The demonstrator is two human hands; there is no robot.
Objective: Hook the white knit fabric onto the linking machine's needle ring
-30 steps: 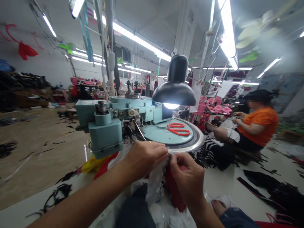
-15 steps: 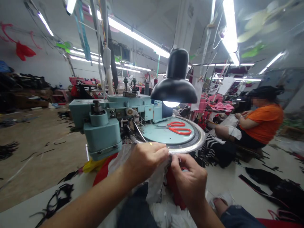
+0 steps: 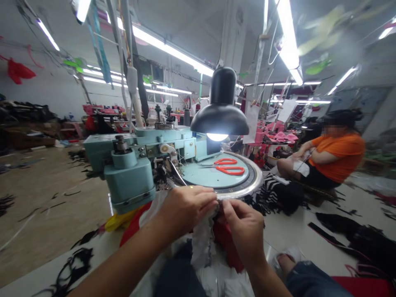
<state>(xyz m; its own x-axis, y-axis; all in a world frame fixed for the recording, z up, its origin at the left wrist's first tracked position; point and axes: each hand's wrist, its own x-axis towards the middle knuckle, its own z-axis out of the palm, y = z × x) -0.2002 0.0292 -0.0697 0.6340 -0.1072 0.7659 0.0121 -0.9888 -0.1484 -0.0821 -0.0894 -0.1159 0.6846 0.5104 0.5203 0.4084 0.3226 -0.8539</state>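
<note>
At the front rim of a round dial plate (image 3: 198,177) on a pale green linking machine (image 3: 128,177), my two hands work close together. My left hand (image 3: 187,208) is closed on white fabric (image 3: 202,243), its fingers pressed against the ringed edge. Close by on the right, my right hand (image 3: 244,222) pinches the fabric's edge between thumb and forefinger; the exact bit between the tips is hidden. Red-handled scissors (image 3: 230,170) lie on the plate, beyond both hands. Red cloth (image 3: 225,239) hangs below the rim.
A black lamp (image 3: 220,117) shines over the plate. Another person in an orange top (image 3: 342,156) sits at the right. Black and striped cloth (image 3: 283,194) lies beside the plate. Black strips (image 3: 72,268) lie at lower left, and yellow cloth (image 3: 123,218) hangs under the machine.
My view has shifted slightly, so the scene sits further left. My hands remain at the rim, the right one still pinching. The seated person's arms have moved down toward their lap.
</note>
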